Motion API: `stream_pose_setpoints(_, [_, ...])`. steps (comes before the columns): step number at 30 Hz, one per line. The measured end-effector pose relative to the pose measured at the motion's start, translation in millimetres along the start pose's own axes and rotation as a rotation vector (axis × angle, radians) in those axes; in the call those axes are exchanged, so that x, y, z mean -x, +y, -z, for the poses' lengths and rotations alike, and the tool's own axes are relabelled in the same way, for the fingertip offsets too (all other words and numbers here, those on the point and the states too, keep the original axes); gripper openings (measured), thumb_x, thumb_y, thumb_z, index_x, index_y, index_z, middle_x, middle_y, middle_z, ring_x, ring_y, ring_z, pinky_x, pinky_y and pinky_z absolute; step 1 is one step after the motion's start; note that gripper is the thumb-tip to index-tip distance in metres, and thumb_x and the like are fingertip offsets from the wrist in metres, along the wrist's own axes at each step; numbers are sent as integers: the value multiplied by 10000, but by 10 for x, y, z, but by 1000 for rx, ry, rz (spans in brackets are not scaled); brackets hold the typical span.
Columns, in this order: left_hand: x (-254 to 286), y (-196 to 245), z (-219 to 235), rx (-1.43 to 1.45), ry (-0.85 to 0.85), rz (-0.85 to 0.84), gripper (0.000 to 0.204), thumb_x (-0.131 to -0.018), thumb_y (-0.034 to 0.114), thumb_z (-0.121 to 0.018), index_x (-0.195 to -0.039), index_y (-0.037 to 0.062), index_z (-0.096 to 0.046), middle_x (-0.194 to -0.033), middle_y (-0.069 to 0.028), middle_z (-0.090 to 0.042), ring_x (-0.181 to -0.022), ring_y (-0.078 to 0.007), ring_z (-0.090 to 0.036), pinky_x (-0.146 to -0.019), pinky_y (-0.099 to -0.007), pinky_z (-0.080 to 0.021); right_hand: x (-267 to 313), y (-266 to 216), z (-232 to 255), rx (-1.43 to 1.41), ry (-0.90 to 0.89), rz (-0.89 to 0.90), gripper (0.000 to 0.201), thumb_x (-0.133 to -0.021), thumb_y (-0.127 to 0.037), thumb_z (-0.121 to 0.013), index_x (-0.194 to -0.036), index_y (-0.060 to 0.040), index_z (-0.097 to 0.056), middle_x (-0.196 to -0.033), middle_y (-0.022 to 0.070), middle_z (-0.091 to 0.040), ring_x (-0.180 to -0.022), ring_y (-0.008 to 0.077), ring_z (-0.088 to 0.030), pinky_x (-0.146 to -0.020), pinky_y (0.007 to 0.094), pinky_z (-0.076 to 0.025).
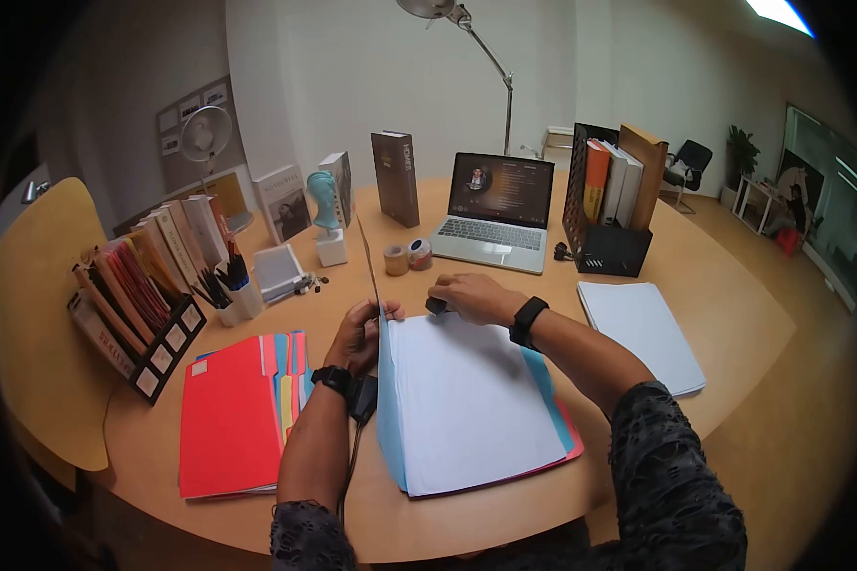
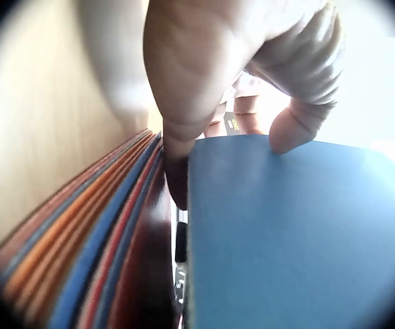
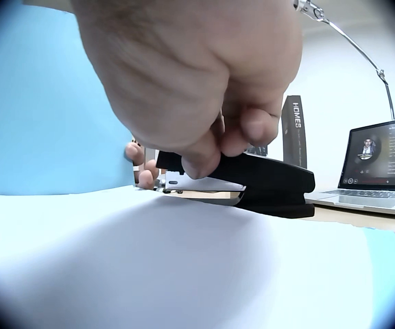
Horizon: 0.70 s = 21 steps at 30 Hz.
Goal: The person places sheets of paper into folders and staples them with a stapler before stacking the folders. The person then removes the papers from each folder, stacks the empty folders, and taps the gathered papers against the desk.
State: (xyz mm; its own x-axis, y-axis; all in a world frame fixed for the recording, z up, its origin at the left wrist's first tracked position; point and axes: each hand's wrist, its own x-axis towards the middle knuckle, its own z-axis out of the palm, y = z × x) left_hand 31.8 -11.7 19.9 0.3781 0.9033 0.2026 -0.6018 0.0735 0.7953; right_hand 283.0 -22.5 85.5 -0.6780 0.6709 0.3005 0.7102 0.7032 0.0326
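Observation:
A blue folder [image 2: 286, 226] lies open with one cover raised on edge, and my left hand [image 1: 354, 335] grips that cover near its top, thumb on one face and fingers on the other. White paper [image 1: 476, 404] is stacked inside the folder. At the far edge of this stack my right hand [image 1: 478, 297] holds a black stapler [image 3: 274, 181] between thumb and fingers. In the right wrist view the stapler's jaws stand apart at the paper's edge, with its metal part showing. Pink and dark layers show under the folder.
Red and coloured folders [image 1: 227, 409] are piled at the left, and more white paper [image 1: 643, 333] lies at the right. Beyond my hands stand tape rolls [image 1: 396, 259], a laptop [image 1: 493, 219] and an upright book [image 1: 395, 179]. A pen holder [image 1: 241, 300] sits by the file rack [image 1: 167, 357].

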Motion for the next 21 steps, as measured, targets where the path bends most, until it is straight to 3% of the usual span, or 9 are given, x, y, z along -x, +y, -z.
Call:
stream_pose_setpoints(5, [-161,47,228,-106,-47,171,226,-896,208,-634,-977,3,-585,-925,-123,-616,-877,-185,-605,-815,-286,-520,41,-58,-1,26,0,43,277,-798,10,-562,-1058,-68,-618,-1014,113,-622,-947,309,-637,-779,412,-498])
stream_pose_setpoints(9, [8,102,7,-122,20,85,183,-908,182,-612,-980,14,-597,-924,-108,-620,-866,-168,-609,-782,-264,-517,57,-95,-1,17,20,64,249,-779,26,-553,-999,-61,-628,-1004,109,-629,-918,307,-648,-750,418,-507])
stream_pose_setpoints(13, [-140,38,147,-94,-14,92,168,-912,172,-605,-987,22,-602,-925,-87,-621,-873,-156,-604,-765,-264,-510,20,-82,-83,-3,20,56,178,-791,1,-560,-947,-52,-629,-968,111,-632,-902,309,-647,-752,416,-508])
stream_pose_setpoints(15, [-96,-21,190,-50,4,129,175,-918,182,-599,-999,27,-610,-951,-92,-634,-890,-181,-607,-787,-291,-508,117,-134,-305,-10,136,64,120,-799,-26,-572,-902,-46,-630,-927,115,-633,-876,314,-645,-753,415,-508])
stream_pose_setpoints(21, [-93,-26,159,-73,17,103,213,-926,196,-601,-988,-7,-600,-928,-128,-633,-882,-188,-611,-831,-295,-511,20,-54,-129,0,43,102,93,-810,-53,-581,-885,-39,-633,-901,132,-632,-832,321,-652,-727,425,-511])
